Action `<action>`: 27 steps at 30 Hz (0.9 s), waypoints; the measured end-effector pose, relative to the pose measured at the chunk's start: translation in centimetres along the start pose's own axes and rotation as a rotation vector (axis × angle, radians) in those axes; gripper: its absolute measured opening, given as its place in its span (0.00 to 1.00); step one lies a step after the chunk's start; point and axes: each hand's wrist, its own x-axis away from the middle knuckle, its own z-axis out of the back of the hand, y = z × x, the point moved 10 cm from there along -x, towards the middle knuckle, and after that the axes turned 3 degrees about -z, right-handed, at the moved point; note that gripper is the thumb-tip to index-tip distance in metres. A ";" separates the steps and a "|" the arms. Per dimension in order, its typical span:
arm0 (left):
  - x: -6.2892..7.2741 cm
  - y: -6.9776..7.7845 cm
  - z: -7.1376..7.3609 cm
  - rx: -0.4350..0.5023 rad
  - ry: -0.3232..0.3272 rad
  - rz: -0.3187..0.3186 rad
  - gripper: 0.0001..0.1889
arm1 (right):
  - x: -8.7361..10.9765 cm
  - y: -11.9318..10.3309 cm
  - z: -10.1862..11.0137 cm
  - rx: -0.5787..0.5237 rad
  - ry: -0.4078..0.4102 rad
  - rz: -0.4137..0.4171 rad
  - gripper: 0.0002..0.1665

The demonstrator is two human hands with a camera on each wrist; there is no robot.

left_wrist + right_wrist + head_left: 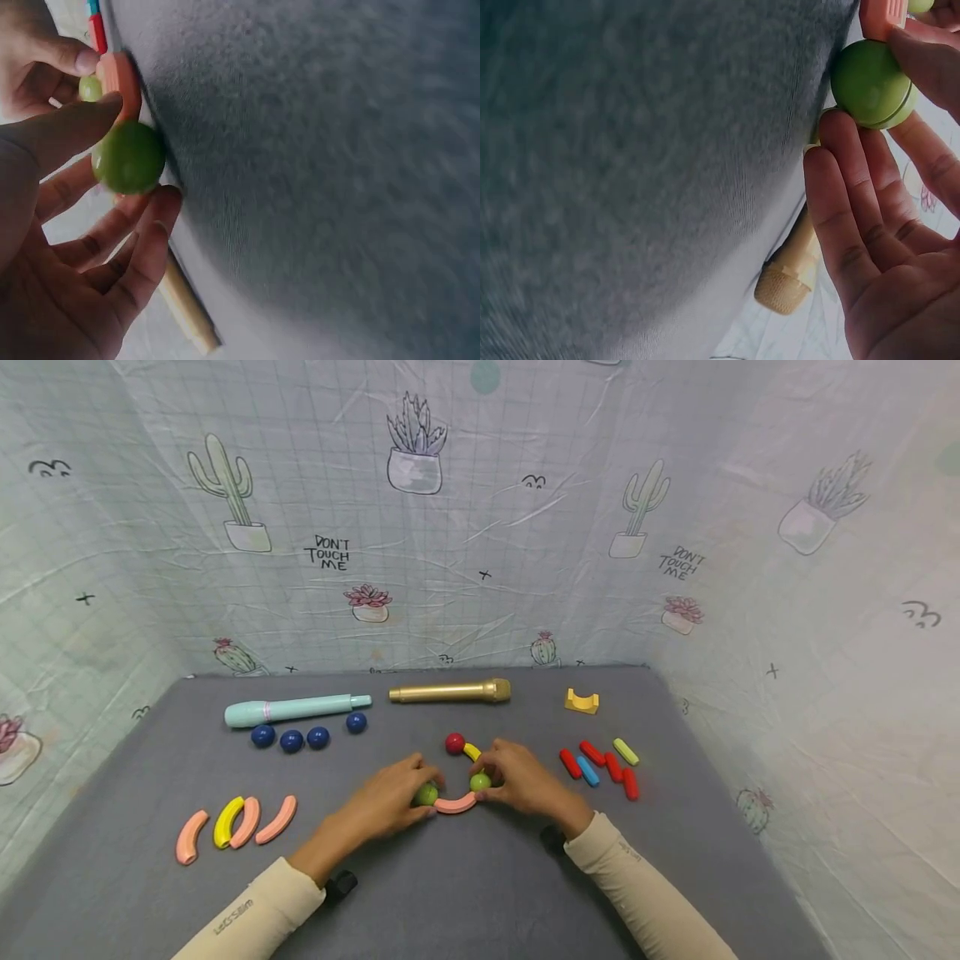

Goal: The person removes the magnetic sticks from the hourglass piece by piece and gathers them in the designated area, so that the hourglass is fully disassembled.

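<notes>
My left hand (386,797) holds a green ball (129,159) between thumb and fingers, its thumb tip lying against a curved pink piece (456,807). At the other end of that piece, my right hand (521,778) grips a second green ball (871,84). The pink piece lies between both balls and appears to touch each. Behind the right-hand ball a curved yellow piece (472,751) leads to a red ball (454,743). The right fingers partly cover the yellow piece, so its near end is hidden.
Left lie loose curved pieces (246,822), pink and yellow. Several dark blue balls (292,741) sit before a pale teal microphone-shaped object (300,708). Farther back are a gold microphone (450,692) and a yellow cradle-shaped block (582,702). Short red, blue and lime sticks (592,752) lie right.
</notes>
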 end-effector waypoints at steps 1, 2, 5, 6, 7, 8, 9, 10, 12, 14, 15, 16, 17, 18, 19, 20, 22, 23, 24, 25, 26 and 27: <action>-0.2 0.1 -0.1 -0.005 -0.003 -0.010 0.15 | 0.0 -0.1 0.0 -0.003 0.003 0.004 0.17; -0.3 0.2 -0.3 -0.014 -0.004 -0.019 0.13 | 0.0 -0.1 -0.1 -0.002 0.006 0.003 0.17; -0.5 0.2 -0.4 -0.018 -0.002 -0.028 0.10 | 0.0 -0.3 -0.1 -0.001 0.021 0.007 0.16; -0.5 0.1 -0.4 -0.017 -0.002 -0.025 0.10 | 0.0 -0.2 -0.1 0.000 0.024 0.004 0.16; -0.5 0.0 -0.4 -0.014 0.000 -0.021 0.09 | 0.0 -0.2 -0.2 -0.002 0.026 0.001 0.16; -0.5 -0.2 -0.5 -0.008 0.000 -0.013 0.09 | 0.0 -0.2 -0.2 -0.006 0.028 -0.003 0.16; -0.5 -0.4 -0.5 -0.004 0.000 -0.002 0.09 | 0.0 -0.2 -0.2 -0.011 0.029 -0.005 0.16; -0.5 -0.5 -0.5 0.000 0.000 0.009 0.09 | 0.0 -0.2 -0.2 -0.014 0.032 -0.008 0.16; -0.4 -0.9 -0.4 0.009 0.006 0.027 0.09 | 0.1 -0.2 -0.3 -0.021 0.038 -0.008 0.17; -0.2 -1.3 -0.3 0.014 0.016 0.042 0.10 | 0.1 -0.3 -0.3 -0.020 0.048 -0.001 0.17; -0.1 -1.4 -0.1 0.015 0.024 0.047 0.10 | 0.1 -0.4 -0.3 -0.017 0.051 0.004 0.17; 0.1 -1.6 0.0 0.019 0.033 0.048 0.10 | 0.1 -0.5 -0.3 -0.013 0.054 0.009 0.17; 0.2 -1.8 0.3 0.020 0.046 0.050 0.10 | 0.1 -0.6 -0.3 -0.014 0.053 0.013 0.18; 0.5 -2.1 0.6 0.018 0.059 0.051 0.11 | 0.1 -0.6 -0.3 -0.014 0.052 0.016 0.18; 0.7 -2.4 0.9 0.017 0.072 0.055 0.11 | 0.2 -0.7 -0.3 -0.014 0.054 0.022 0.18; 1.0 -2.7 1.4 0.017 0.089 0.057 0.12 | 0.2 -0.7 -0.3 -0.020 0.052 0.026 0.18; 1.7 -3.6 2.5 0.011 0.129 0.068 0.12 | 0.3 -0.7 -0.2 -0.032 0.050 0.030 0.19; 2.0 -4.1 3.1 0.004 0.149 0.079 0.13 | 0.4 -0.7 -0.1 -0.038 0.051 0.033 0.19; 2.4 -4.7 3.8 -0.003 0.168 0.088 0.13 | 0.4 -0.6 0.0 -0.047 0.050 0.034 0.19; 2.9 -5.3 4.6 -0.009 0.185 0.104 0.13 | 0.5 -0.6 0.1 -0.054 0.049 0.034 0.20; 3.3 -5.9 5.4 -0.020 0.205 0.115 0.13 | 0.5 -0.6 0.2 -0.060 0.045 0.035 0.20; 3.9 -6.5 6.1 -0.027 0.221 0.130 0.14 | 0.5 -0.5 0.2 -0.063 0.039 0.033 0.20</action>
